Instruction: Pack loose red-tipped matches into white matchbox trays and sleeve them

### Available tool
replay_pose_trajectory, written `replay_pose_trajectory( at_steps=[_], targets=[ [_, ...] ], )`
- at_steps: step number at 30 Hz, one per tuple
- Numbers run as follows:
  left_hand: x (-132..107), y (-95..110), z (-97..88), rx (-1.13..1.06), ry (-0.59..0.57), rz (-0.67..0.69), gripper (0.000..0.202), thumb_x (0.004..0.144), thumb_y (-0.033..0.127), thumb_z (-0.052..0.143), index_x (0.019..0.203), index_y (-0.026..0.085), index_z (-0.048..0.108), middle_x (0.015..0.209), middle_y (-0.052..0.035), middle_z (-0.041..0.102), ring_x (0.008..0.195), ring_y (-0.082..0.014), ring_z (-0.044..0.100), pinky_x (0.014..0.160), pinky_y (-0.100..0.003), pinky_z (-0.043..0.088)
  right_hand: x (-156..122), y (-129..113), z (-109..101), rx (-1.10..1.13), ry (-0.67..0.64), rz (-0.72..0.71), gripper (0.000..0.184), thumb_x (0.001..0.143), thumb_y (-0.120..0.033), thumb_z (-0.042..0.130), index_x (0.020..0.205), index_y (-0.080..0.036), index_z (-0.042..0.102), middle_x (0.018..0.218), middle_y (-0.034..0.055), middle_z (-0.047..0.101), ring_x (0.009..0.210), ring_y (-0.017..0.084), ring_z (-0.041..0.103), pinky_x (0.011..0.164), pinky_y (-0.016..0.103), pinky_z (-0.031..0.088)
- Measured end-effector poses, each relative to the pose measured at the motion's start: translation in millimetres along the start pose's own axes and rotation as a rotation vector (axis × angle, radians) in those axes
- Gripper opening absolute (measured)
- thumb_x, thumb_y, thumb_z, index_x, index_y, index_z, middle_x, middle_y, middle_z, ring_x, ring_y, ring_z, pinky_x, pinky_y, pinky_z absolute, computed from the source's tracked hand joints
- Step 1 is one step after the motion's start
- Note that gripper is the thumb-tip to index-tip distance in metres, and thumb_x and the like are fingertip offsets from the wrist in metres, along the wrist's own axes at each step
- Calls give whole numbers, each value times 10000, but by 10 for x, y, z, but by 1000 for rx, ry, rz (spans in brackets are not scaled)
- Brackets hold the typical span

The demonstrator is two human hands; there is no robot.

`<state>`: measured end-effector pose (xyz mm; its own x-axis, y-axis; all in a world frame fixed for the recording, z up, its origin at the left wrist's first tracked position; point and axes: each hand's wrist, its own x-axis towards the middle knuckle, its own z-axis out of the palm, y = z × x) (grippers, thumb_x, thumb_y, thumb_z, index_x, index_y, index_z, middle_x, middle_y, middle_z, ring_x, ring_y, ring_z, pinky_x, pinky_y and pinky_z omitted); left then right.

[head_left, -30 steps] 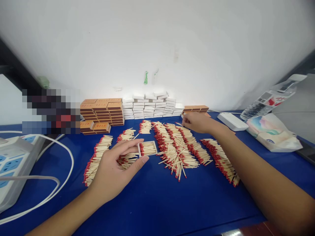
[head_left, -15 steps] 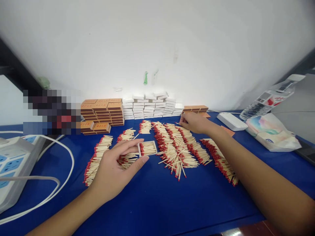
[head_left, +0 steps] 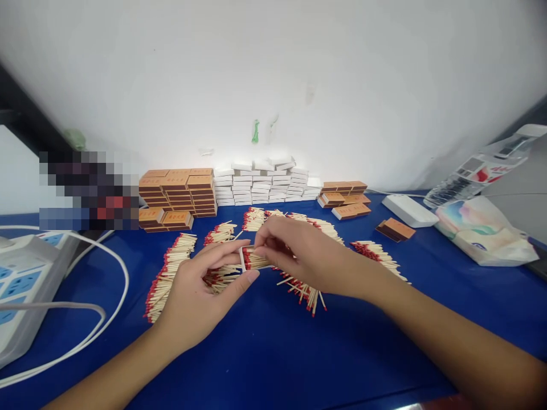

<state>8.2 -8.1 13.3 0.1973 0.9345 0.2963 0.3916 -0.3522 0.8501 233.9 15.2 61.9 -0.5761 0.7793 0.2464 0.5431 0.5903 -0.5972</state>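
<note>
The left hand (head_left: 197, 293), half open, gripped a tray (head_left: 243, 259); the right hand (head_left: 308, 253) bunched above it, hold unclear. Boxes (head_left: 174, 183) bore illegible red lettering.

Your matchbox tray (head_left: 243, 260) is white, its matches (head_left: 252, 262) cream with red heads. Your tabletop (head_left: 273, 347) is plain deep blue. The stacked matchboxes (head_left: 176, 183) you face have orange tops and dark brown sides.

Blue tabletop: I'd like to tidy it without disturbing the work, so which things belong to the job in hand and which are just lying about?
Seem to belong:
- matchbox tray, being filled or sorted
- loose matches
- white boxes
- orange matchboxes

Apparently just lying about:
- plastic bottle
- tissue pack
- white device
- power strip
</note>
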Motion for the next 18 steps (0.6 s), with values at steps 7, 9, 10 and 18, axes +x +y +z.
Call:
replay_pose_trajectory(
  at_steps=[7,9,10,18],
  targets=[
    [6,-5,-5,-6,-2,-42,457,835,477,839,1231,259,774,1064,-69,839,969,-276,811,902,-373,659,-27,20,7,-195,-5,-52,125,1059,-259,506,974,-208,583,937,37,658,763,158,533,689,306,353],
    [2,-3,-7,-12,0,-52,465,830,478,843,1234,259,772,1065,-67,839,993,-278,807,908,-368,654,-28,11,-8,-189,-2,-68,131,1057,-262,513,974,-208,599,912,31,655,775,159,535,695,305,360],
    [1,-3,-7,-17,3,-54,467,828,475,845,1236,261,771,1062,-64,839,1004,-276,804,906,-361,651,-24,11,-17,-177,2,-74,137,1054,-266,519,967,-209,607,895,26,652,776,158,537,696,305,366],
    [-6,-1,-8,5,15,-39,445,841,481,832,1232,277,768,1106,-55,830,1024,-261,796,870,-331,635,54,607,-466,-356,245,173,173,981,-331,591,895,-203,671,796,39,670,696,165,540,658,327,378]
  ],
)
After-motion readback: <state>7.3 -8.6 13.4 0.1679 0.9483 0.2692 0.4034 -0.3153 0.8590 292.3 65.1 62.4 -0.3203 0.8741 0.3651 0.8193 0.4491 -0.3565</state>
